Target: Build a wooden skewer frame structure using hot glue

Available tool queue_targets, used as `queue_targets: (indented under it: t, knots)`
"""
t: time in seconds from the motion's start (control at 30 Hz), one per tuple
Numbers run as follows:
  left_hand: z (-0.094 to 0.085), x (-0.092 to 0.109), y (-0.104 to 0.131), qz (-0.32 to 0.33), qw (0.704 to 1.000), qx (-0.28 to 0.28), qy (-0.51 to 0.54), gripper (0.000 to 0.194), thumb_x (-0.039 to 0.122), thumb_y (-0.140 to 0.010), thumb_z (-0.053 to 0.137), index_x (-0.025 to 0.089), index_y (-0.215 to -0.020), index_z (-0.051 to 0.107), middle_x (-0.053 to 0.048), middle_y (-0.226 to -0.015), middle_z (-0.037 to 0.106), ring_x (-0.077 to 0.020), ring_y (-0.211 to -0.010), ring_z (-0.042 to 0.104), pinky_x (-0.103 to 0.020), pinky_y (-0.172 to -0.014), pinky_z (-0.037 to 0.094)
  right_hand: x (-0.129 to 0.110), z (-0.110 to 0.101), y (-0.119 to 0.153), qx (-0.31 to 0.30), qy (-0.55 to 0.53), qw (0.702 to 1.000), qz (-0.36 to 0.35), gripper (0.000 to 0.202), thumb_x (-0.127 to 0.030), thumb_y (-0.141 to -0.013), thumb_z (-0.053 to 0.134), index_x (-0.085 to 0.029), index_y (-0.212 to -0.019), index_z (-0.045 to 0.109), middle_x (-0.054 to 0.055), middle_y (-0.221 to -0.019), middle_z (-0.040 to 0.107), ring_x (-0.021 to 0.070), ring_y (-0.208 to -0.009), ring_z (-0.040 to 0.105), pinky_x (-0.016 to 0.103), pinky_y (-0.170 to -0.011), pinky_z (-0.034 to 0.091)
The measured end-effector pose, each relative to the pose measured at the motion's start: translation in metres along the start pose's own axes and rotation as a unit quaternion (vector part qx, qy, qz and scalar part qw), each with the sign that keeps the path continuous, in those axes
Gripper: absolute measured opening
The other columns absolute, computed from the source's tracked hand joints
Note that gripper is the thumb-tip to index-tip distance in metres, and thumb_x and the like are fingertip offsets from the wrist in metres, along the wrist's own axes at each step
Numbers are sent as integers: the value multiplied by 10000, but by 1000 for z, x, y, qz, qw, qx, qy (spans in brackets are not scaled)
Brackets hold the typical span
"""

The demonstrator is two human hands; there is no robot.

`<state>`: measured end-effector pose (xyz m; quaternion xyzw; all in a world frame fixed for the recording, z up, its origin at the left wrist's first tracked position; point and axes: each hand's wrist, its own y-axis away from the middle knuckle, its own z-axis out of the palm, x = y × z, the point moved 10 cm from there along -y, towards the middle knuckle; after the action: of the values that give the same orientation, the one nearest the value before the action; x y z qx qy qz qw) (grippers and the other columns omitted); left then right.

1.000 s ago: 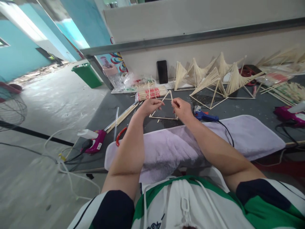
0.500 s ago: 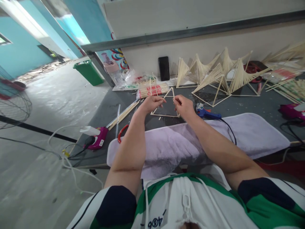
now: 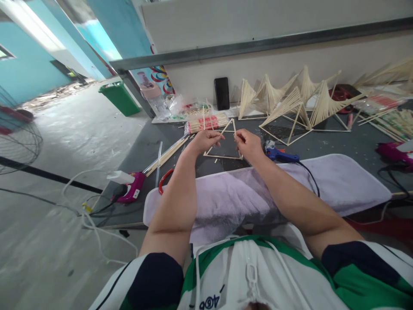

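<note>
Both my hands hold a small frame of thin wooden sticks [image 3: 223, 156] over the dark tabletop. My left hand [image 3: 208, 141] pinches its left side, and my right hand [image 3: 248, 144] pinches the right side. The sticks meet in a peak between and beyond my fingers, while one stick runs along the near edge. Some of the frame is hidden behind my fingers. Right of my right hand lies a blue glue gun [image 3: 281, 154] with a black cord. Just past my left hand is a pack of wooden sticks [image 3: 206, 123] in a red-and-clear wrapper.
Finished-looking stick structures [image 3: 300, 107] stand at the back right. A black phone [image 3: 222, 93] leans on the wall. A lilac towel [image 3: 348, 181] covers the near edge. Loose sticks [image 3: 167, 156] and a magenta power strip [image 3: 133, 188] lie left; a red handle [image 3: 165, 178] sits beside my left forearm.
My hands keep their pinch on the stick frame in almost the same place. The whole view has shifted very slightly.
</note>
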<state>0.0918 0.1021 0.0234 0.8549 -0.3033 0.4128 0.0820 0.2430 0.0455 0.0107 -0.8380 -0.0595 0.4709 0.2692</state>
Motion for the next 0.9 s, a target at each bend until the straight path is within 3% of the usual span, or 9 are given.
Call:
queue_targets:
  t: [0.3, 0.53, 0.9]
  knots:
    - [-2, 0, -1, 7, 1000, 5, 1, 310, 335, -833, 563, 138, -970, 758, -21, -695, 699, -99, -587, 518, -226, -607, 409, 2, 1, -1, -1, 12, 1000, -11, 152, -332, -886, 493, -244, -892, 616, 10, -727, 653, 185, -695, 647, 292, -657, 483]
    - [-4, 3, 0, 11, 1000, 2, -13, 309, 355, -841, 566, 151, -967, 760, -23, -700, 709, -120, -630, 579, -241, -676, 457, -1, 1, -1, -5, 7, 1000, -10, 157, -336, -890, 488, -240, -879, 611, 5, -742, 651, 165, -635, 637, 286, -661, 485]
    - [-2, -3, -2, 7, 1000, -1, -16, 348, 368, -845, 554, 138, -1004, 760, -18, -701, 706, -100, -583, 529, -226, -620, 423, -1, 1, -1, -7, 9, 1000, -10, 158, -334, -888, 489, -234, -873, 610, 9, -732, 652, 172, -675, 640, 279, -657, 471]
